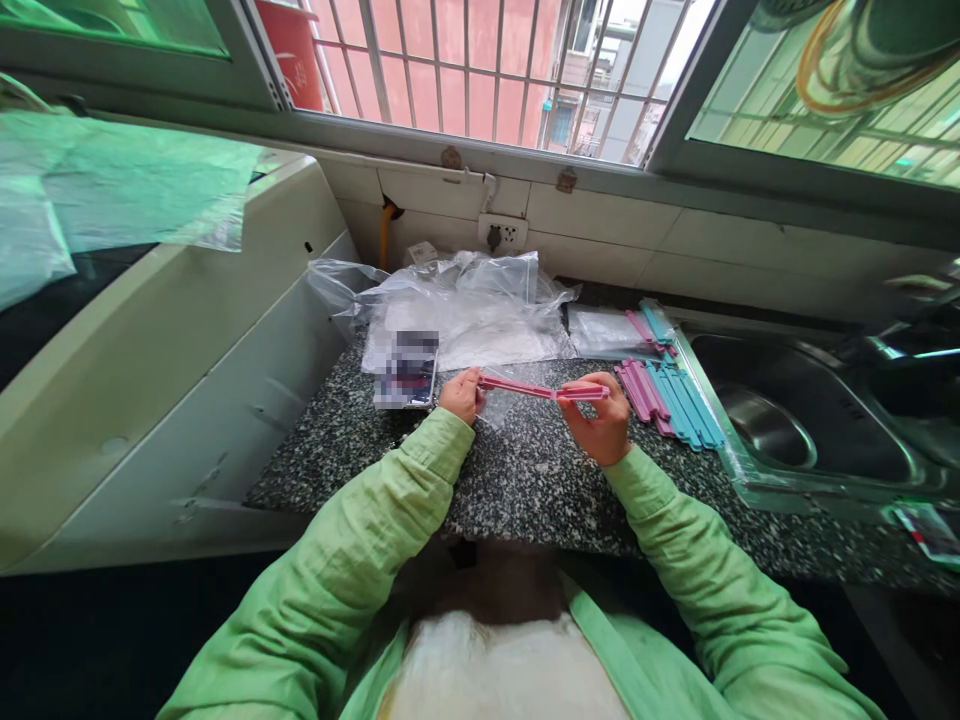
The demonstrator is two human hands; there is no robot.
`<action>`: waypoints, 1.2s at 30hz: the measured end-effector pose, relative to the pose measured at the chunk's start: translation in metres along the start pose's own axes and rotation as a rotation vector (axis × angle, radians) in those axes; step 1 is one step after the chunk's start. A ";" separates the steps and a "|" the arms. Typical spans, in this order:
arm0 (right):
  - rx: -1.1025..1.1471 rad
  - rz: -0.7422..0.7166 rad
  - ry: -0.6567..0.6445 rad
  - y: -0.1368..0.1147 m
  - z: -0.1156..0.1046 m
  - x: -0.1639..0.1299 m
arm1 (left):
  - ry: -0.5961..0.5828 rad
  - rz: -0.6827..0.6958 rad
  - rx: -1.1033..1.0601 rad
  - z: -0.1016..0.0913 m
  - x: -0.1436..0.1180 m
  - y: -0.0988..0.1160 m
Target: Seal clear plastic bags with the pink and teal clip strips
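Pink strip point(546, 392) is up over the worktop point(517, 480), long axis left-to-right, right end slightly lower in view. Left hand point(460, 396) pinches one end, right hand point(598, 418) the other. Looks doubled, hard to tell.

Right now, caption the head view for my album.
Left hand and right hand hold pink strips over a speckled counter.

Speckled counter point(525, 490), clear bags point(480, 310), pink strips point(643, 392), blue strips point(684, 405)
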State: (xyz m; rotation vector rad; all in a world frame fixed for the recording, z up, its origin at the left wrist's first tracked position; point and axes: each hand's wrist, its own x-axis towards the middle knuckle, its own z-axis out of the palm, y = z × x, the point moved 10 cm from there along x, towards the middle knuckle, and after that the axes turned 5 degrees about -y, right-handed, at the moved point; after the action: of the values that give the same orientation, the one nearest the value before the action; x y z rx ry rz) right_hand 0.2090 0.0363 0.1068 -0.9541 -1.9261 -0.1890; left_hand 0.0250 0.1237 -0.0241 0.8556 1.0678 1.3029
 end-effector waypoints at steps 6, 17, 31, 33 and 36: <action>0.029 0.018 -0.004 0.004 0.000 0.000 | -0.006 -0.013 0.017 0.000 0.000 0.001; 0.067 0.025 0.004 0.002 -0.003 0.004 | 0.012 -0.022 -0.013 -0.002 0.002 -0.002; 0.208 0.172 -0.032 0.022 0.005 -0.003 | -0.009 -0.052 -0.030 -0.002 0.005 -0.009; 0.223 0.174 -0.031 0.023 0.005 -0.002 | -0.017 -0.049 -0.037 -0.002 0.007 -0.010; 0.247 0.186 -0.037 0.023 0.007 -0.001 | -0.019 -0.047 -0.047 -0.002 0.008 -0.012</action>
State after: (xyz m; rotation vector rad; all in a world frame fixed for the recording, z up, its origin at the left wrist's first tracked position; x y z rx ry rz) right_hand 0.2204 0.0544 0.0966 -0.9679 -1.8304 0.1719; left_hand 0.0266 0.1304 -0.0369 0.8018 1.0320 1.2736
